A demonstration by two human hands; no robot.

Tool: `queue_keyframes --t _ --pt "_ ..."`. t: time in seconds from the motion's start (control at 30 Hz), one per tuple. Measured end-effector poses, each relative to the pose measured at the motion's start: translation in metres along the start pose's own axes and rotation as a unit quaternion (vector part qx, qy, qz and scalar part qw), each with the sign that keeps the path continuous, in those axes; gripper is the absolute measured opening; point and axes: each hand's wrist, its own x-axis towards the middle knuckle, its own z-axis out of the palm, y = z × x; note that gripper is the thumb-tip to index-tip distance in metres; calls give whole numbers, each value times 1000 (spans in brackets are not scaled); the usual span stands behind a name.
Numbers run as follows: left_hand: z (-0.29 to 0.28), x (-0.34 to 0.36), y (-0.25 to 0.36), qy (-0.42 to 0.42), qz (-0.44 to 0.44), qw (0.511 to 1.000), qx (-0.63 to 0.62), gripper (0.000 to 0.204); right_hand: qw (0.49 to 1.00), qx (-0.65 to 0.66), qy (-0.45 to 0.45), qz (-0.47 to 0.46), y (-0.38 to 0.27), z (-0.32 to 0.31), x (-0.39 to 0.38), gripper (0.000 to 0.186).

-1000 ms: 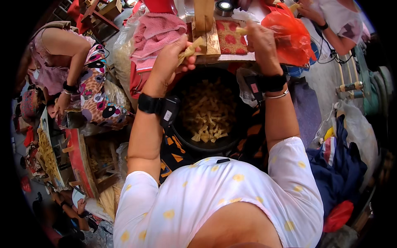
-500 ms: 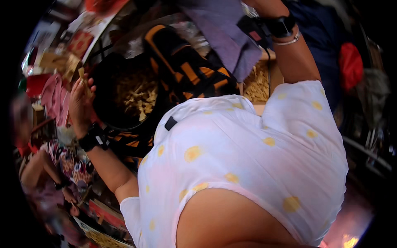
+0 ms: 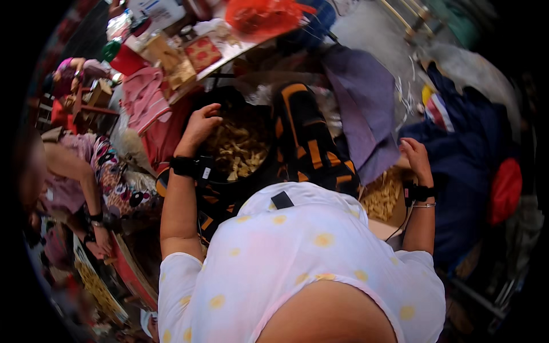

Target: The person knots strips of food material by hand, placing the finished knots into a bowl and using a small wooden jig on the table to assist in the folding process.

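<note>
My left hand [image 3: 201,127] hovers over the left rim of a dark round basin [image 3: 220,186]. Its thumb and index finger point right with a gap between them, and no piece shows in them. Inside the basin lies a heap of pale yellow, irregular pieces [image 3: 243,150], of a kind I cannot make out. On the right, my right hand [image 3: 416,157] is raised beside a box [image 3: 384,230] holding similar yellowish pieces [image 3: 382,197]. Its fingers are loosely bent and pointing up and left, with nothing visible in them. Black bands circle both wrists.
Between basin and box lie a black-and-orange patterned cloth [image 3: 303,123] and a purple-grey cloth [image 3: 366,108]. A cluttered table [image 3: 251,46] bears a red bag [image 3: 263,20]. Dark blue fabric [image 3: 466,148] is at right. Another person's arm [image 3: 80,166] works at left.
The view has shifted, so the scene sits further right. My left hand has come over the basin, and the piece it held is no longer visible. My right hand has come down beside the box.
</note>
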Motion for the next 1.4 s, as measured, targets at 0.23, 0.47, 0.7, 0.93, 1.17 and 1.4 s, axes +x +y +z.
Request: queue_keyframes --t 0.23,0.47,0.7,0.93,1.17,1.4 --pt "-31 -22 -2 -39 -84 993 -67 23 925 89 -206 -307 -231 139 127 24" --pt "-31 -36 -48 28 -167 984 -52 22 877 48 -58 -474 -382 276 227 22" --pt "-19 -42 -20 32 -64 982 173 26 845 -269 33 -460 -410 341 268 16" --pt "-20 -49 -8 50 -3 991 124 25 905 11 20 -425 -417 307 247 20" --pt "-42 -56 83 120 32 953 -275 42 820 270 -377 -335 -382 252 120 16" --pt "-20 -77 115 177 54 935 -304 25 766 261 -395 -435 -356 231 57 11"
